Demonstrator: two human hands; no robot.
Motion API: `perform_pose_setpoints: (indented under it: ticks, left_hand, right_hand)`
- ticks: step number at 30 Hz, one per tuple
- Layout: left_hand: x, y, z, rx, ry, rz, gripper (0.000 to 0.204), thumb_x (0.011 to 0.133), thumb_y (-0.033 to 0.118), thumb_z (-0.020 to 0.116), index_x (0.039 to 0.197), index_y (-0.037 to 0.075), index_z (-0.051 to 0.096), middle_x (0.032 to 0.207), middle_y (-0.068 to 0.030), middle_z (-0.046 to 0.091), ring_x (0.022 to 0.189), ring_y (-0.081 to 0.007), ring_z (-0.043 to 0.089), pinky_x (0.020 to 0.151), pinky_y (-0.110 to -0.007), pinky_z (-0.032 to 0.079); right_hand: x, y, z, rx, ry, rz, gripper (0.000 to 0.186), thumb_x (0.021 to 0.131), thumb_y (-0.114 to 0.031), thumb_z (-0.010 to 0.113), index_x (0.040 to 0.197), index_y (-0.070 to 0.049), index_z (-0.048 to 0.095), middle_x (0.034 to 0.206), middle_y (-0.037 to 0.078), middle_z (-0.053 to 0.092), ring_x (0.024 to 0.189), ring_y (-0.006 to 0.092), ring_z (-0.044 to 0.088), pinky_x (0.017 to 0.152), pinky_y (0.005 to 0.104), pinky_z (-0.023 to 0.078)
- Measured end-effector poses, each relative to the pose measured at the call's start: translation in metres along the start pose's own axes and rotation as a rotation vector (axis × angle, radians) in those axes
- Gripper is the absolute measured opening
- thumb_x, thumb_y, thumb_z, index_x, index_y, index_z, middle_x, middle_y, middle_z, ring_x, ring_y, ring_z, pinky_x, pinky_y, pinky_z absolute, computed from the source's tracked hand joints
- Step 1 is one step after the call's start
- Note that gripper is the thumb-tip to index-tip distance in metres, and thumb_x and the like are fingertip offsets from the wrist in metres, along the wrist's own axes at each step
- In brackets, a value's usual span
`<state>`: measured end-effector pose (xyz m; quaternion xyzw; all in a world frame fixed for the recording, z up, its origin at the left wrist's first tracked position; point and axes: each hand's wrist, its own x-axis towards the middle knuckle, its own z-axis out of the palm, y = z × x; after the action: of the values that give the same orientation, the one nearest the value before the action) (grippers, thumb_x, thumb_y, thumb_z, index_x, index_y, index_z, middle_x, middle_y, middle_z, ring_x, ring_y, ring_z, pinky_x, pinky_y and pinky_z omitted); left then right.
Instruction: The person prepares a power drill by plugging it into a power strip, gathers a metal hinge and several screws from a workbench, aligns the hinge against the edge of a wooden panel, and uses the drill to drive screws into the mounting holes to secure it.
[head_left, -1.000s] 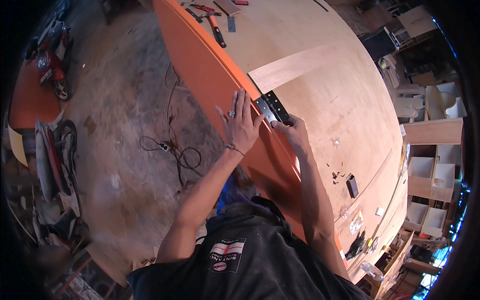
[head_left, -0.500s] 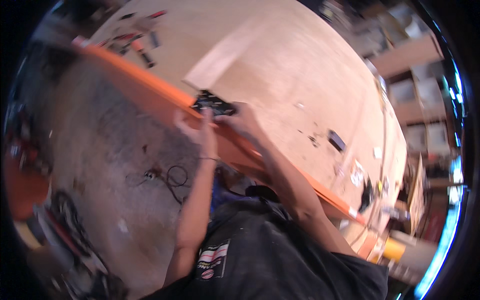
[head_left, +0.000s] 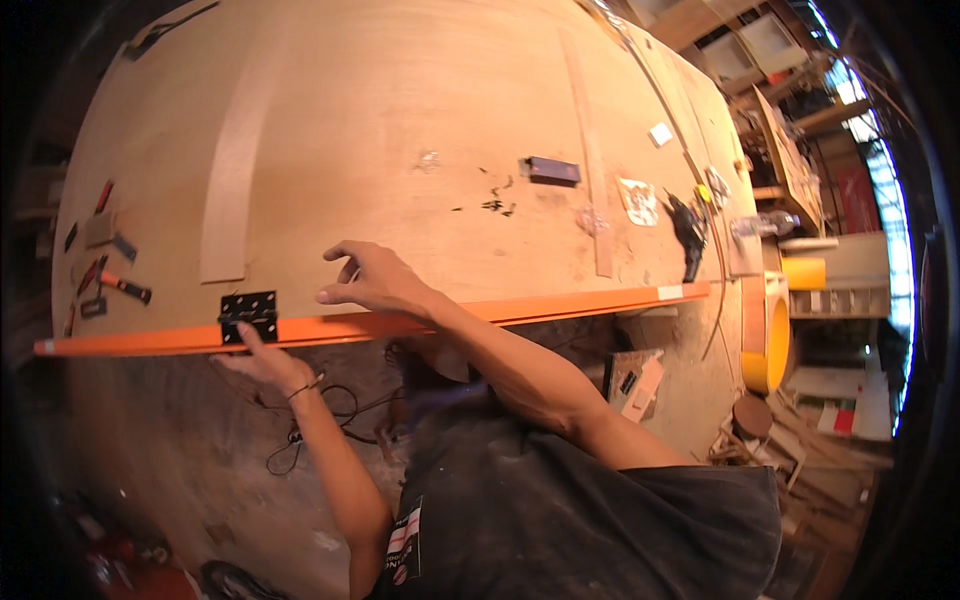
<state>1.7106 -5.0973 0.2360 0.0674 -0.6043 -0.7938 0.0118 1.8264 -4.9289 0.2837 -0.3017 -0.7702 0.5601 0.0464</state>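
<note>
Gripping one black hinge [head_left: 248, 308] on one orange panel [head_left: 340, 328] is the left of two hands [head_left: 265, 364], the right [head_left: 380, 280] empty, loosely spread

Black hinge [head_left: 252, 303], unfolded, on edge of orange panel [head_left: 580, 301].

Black short-sleeved T-shirt [head_left: 570, 510], loose, softly creased. Right sleeve [head_left: 715, 490] wide, ending above elbow. Hands [head_left: 375, 282] and forearms [head_left: 345, 455] bare. Thin dark bracelet [head_left: 306, 386] around left wrist, small lighter detail on it, too small to make out. Chest print [head_left: 404, 545] partly visible: white and red bands, small round reddish emblem. Blurred blue-violet clothing [head_left: 450, 394] beyond shirt's edge.
</note>
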Motion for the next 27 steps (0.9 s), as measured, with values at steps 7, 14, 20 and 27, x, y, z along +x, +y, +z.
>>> perform_pose_setpoints:
  ticks: [7, 14, 20, 27]
  left_hand:
    - [-0.006, -0.011, 0.007, 0.111, 0.029, 0.013, 0.071, 0.101, 0.013, 0.059, 0.158, 0.002, 0.018, 0.143, -0.0202, 0.047, 0.123, -0.032, 0.057, 0.106, -0.045, 0.055]
    - [-0.016, -0.012, 0.023, 0.136, 0.119, -0.023, 0.069, 0.1, 0.023, 0.063, 0.152, -0.004, 0.026, 0.144, -0.0237, 0.046, 0.123, -0.0349, 0.058, 0.103, -0.048, 0.057]
    - [0.045, -0.038, -0.011, 0.358, 0.077, 0.055, 0.083, 0.093, 0.025, 0.072, 0.152, 0.001, 0.019, 0.129, -0.0242, 0.056, 0.108, -0.0362, 0.065, 0.089, -0.052, 0.065]
    - [-0.028, -0.009, 0.055, 0.523, 0.091, -0.203, 0.055, 0.097, 0.02, 0.06, 0.139, -0.009, 0.039, 0.119, -0.0241, 0.066, 0.095, -0.0373, 0.073, 0.085, -0.056, 0.064]
  right_hand:
    - [-0.103, 0.071, -0.127, 0.122, 0.266, 0.061, 0.057, 0.085, -0.033, 0.084, 0.127, 0.001, 0.067, 0.09, 0.011, 0.072, 0.083, 0.0171, 0.068, 0.076, 0.0322, 0.055]
    - [-0.212, 0.115, -0.222, 0.249, 0.511, 0.142, 0.046, 0.09, -0.024, 0.08, 0.127, 0.0, 0.067, 0.087, 0.007, 0.07, 0.078, 0.0132, 0.065, 0.073, 0.0294, 0.055]
    - [-0.32, 0.154, -0.33, 0.25, 0.842, 0.175, 0.04, 0.093, -0.018, 0.076, 0.126, 0.001, 0.067, 0.092, 0.007, 0.071, 0.083, 0.0109, 0.065, 0.075, 0.026, 0.053]
    - [-0.467, 0.256, -0.4, 0.395, 1.356, 0.34, 0.036, 0.097, -0.02, 0.074, 0.124, 0.004, 0.067, 0.092, 0.003, 0.071, 0.081, 0.0075, 0.063, 0.07, 0.0239, 0.05]
